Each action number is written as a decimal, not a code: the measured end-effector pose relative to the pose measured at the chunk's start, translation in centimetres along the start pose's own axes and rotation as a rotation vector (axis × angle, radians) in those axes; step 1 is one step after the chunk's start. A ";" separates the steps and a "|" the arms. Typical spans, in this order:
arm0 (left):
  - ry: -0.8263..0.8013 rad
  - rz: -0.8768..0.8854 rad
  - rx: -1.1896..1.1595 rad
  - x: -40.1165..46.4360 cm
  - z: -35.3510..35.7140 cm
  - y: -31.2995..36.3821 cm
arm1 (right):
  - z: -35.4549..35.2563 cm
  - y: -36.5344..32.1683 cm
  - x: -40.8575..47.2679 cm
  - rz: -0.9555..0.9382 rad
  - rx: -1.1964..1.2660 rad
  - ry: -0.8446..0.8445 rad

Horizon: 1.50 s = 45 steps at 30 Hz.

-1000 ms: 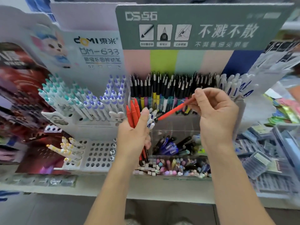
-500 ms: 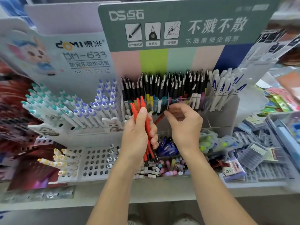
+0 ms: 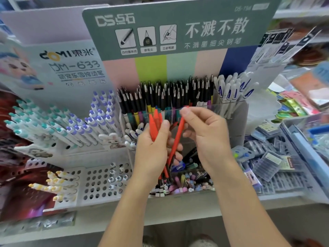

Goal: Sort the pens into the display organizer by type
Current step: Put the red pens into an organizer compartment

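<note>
Left hand gripped a bunch of red pens, tips up; right hand pinched 1 red pen slanting down beside that bunch. Held just in front of the clear display organizer packed with black-capped pens. White perforated rack lower left on the shelf.

Bright, even shop light, soft all over.

From my remote seat the head view was well lit from above, with almost no hard shadows; only a faint shade lay under the shelf edge. The green header card read clearly, though slightly smeared. Wide-angle bending curved the frame's edges, and the left posters and right-hand packets were blurred. The clear plastic bin front showed mild glare.
</note>
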<state>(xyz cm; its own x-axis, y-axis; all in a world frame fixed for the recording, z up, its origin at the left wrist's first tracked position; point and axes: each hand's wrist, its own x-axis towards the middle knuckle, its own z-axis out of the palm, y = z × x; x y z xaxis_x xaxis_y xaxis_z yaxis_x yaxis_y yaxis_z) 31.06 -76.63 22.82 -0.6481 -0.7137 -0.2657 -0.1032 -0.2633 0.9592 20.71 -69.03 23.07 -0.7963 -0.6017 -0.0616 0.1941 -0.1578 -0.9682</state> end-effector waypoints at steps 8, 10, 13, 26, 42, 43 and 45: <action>0.241 0.035 -0.190 0.4 -3.1 0.4 | -1.1 0.3 1.3 -0.217 -0.061 0.277; 0.224 0.021 -0.234 0.3 -3.3 0.3 | -0.7 2.0 1.5 -0.224 -0.186 0.285; 0.206 0.014 -0.255 -0.1 -3.3 0.2 | -0.3 4.4 1.8 -0.168 -0.331 0.257; 0.075 0.050 -0.104 -0.1 -2.9 -0.3 | 0.1 4.4 1.7 -0.155 -0.594 0.300; 0.212 0.107 -0.106 0.7 -1.5 0.7 | 1.1 -0.8 0.2 -0.287 -0.119 0.150; 0.251 0.135 -0.114 0.9 -1.9 1.0 | 0.8 -1.3 0.3 -0.350 -0.082 0.244; 0.294 0.154 -0.143 1.1 -2.7 1.1 | 0.2 -1.6 0.7 -0.414 -0.063 0.376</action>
<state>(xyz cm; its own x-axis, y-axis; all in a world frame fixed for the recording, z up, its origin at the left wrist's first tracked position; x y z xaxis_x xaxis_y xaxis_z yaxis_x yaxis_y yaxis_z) 32.26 -79.49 23.33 -0.4013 -0.9026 -0.1557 0.0988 -0.2117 0.9723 19.92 -69.36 24.64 -0.9506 -0.1770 0.2551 -0.2031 -0.2670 -0.9420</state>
